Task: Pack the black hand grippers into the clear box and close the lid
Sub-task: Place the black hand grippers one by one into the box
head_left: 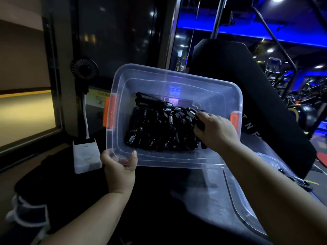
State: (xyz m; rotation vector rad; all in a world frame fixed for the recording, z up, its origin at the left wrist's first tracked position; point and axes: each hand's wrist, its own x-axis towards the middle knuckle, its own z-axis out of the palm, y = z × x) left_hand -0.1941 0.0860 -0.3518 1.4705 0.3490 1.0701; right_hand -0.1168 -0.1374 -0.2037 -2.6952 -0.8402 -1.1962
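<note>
The clear box (177, 158) with orange side latches is tilted toward me and lifted off the surface. My left hand (120, 167) grips its near left rim, thumb inside. Several black hand grippers (155, 128) with metal springs lie piled in the box. My right hand (214, 129) reaches into the box's right side and holds one black hand gripper (199, 121) by its handles. The clear lid (247, 200) lies flat at the lower right, under my right forearm.
A white power bank (85, 156) with a cable and a small black fan (84, 68) stand at the left. A black padded gym bench back (238, 82) rises behind the box. Gym machines stand at the far right in blue light.
</note>
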